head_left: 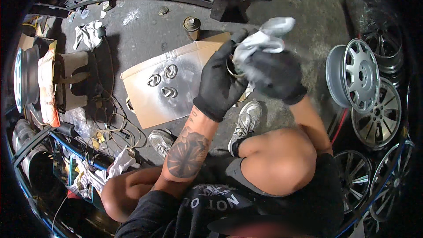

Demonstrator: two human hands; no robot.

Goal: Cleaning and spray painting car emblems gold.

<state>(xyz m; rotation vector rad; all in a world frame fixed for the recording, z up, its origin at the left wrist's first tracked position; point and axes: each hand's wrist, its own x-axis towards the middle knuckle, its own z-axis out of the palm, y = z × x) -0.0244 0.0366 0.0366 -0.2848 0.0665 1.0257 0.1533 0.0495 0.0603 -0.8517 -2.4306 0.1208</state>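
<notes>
Both my hands wear black gloves and meet in front of me, above the right part of a cardboard sheet [145,105]. My left hand [220,81] is closed around a shiny ring-shaped metal piece [235,69], partly hidden by the cloth. A crumpled white cloth [264,42] is gripped by my right hand [275,77], pressed against that piece and smeared by motion. Three silver oval emblems [170,71] lie on the cardboard, within a patch of grey overspray.
A spray can [191,27] stands beyond the cardboard, with a small round lid [163,10] farther off. Silver wheel rims [361,77] stack at right. Leftward are another rim [27,79], a white rag [89,35] and tangled cables [116,125]. My shoes [247,119] flank the cardboard's near edge.
</notes>
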